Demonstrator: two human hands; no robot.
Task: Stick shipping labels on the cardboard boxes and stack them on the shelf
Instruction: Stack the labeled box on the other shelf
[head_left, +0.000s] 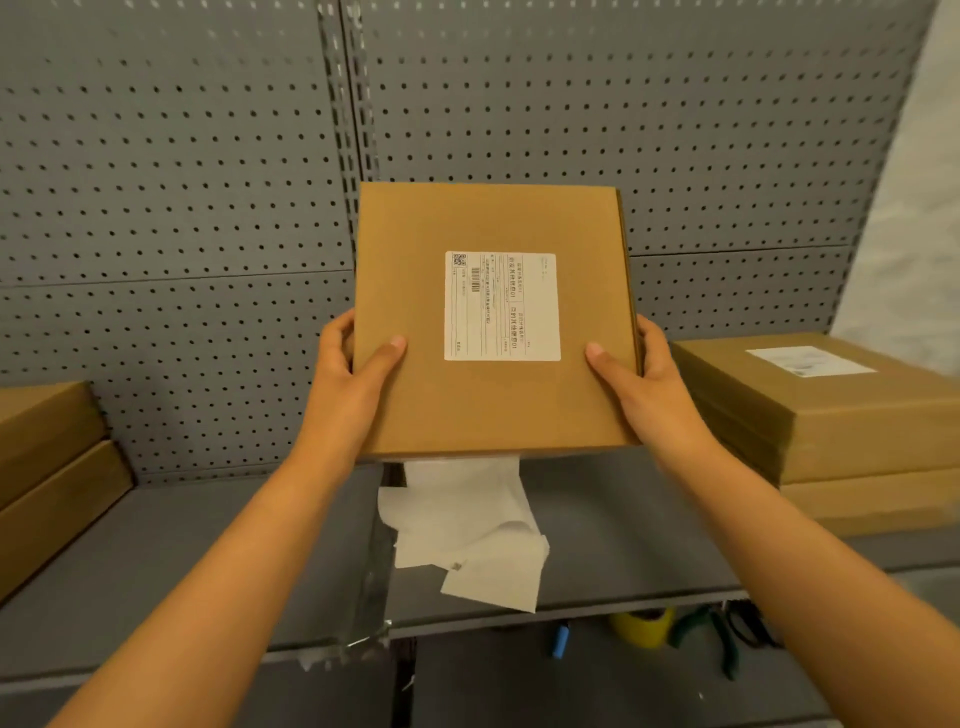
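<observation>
The gray shelf (156, 540) runs wide under a holey back wall (182, 156). A stack of labeled boxes (831, 415) sits on it at the right, and the right hand (644, 384) is the nearer one to it. More boxes (47, 447) sit at the left. Both arms reach forward and up. They hold one flat cardboard box (493, 322) in the air above the middle of the shelf, tilted so its top faces the person. The left hand (353, 374) grips its left edge and the right hand its right edge, thumbs on top, fingers curled behind. A white shipping label (502, 306) is stuck on it. Loose white papers (467, 530) lie on the shelf below.
</observation>
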